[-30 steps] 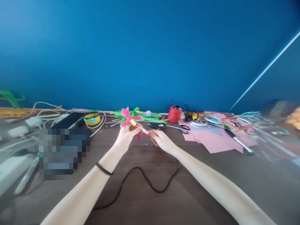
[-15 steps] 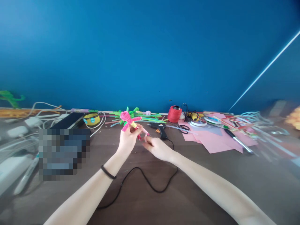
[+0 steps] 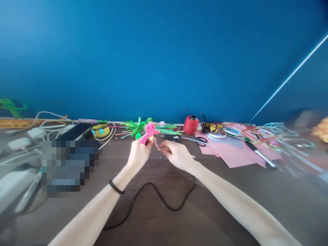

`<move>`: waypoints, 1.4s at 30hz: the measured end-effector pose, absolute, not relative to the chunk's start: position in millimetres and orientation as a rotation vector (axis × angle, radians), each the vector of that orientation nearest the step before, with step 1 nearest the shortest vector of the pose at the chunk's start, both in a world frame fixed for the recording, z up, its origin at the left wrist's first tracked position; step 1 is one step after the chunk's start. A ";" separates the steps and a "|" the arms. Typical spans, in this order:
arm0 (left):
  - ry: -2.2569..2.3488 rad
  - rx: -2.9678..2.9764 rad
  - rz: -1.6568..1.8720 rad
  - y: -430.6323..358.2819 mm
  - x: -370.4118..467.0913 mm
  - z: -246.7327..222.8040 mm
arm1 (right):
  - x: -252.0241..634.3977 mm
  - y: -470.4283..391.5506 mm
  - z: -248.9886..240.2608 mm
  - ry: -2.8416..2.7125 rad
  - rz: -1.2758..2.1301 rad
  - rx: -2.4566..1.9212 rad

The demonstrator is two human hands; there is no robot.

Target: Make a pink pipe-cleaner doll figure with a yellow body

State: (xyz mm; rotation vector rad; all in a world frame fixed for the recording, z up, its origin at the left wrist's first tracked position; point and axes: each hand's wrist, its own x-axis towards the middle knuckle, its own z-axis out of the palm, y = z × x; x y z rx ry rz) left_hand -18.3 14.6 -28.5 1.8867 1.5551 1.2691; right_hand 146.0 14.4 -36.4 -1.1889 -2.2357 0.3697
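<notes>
My left hand (image 3: pixel 139 152), with a dark band on its wrist, is closed around a pink pipe-cleaner figure (image 3: pixel 150 129) with a round curled head and a yellow part below it. My right hand (image 3: pixel 178 154) pinches a pale pink pipe cleaner (image 3: pixel 162 148), which runs across to the figure in my left fingers. A light tip shows past the right hand's far side. The lower part of the figure is hidden by my fingers. Just behind the right hand lies a black glue gun (image 3: pixel 172 137), its handle covered by that hand.
Behind the hands are a green pipe-cleaner shape (image 3: pixel 139 127), red thread spool (image 3: pixel 191 124) and black scissors (image 3: pixel 201 140). Pink paper (image 3: pixel 230 155) and a marker (image 3: pixel 260 154) lie right. A yellow tape measure-like object (image 3: pixel 100 131), phone (image 3: pixel 77 131) and white cables stand left. A black cord (image 3: pixel 164 200) crosses the front.
The pink figure has turned more upright and shifted right in my left hand. My right hand has moved up and slightly right, now covering the glue gun's handle.
</notes>
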 end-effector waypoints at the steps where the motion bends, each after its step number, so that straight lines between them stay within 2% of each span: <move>1: 1.545 1.875 1.258 16.1 -19.1 -28.7 | 147.4 15.9 -36.1 -2.213 0.368 -1.172; 10: 1.105 1.410 1.255 25.7 -21.2 -28.4 | 158.6 29.4 -35.9 -2.168 0.568 -0.847; 16: 0.850 1.105 1.281 24.3 -17.9 -30.2 | 156.0 33.5 -46.4 -2.026 0.888 -0.910; 22: 0.776 0.961 1.292 23.4 -14.2 -30.3 | 148.2 27.2 -51.8 -2.057 0.868 -1.000; 31: 0.851 0.982 1.429 20.8 -5.0 -37.3 | 136.1 15.6 -52.5 -2.163 0.772 -1.079; 36: 1.203 1.319 1.490 12.7 -3.6 -31.7 | 134.6 9.7 -47.4 -2.162 0.887 -1.152; 42: 1.329 1.656 1.470 7.2 -8.3 -28.8 | 139.4 8.8 -39.1 -2.195 0.942 -1.105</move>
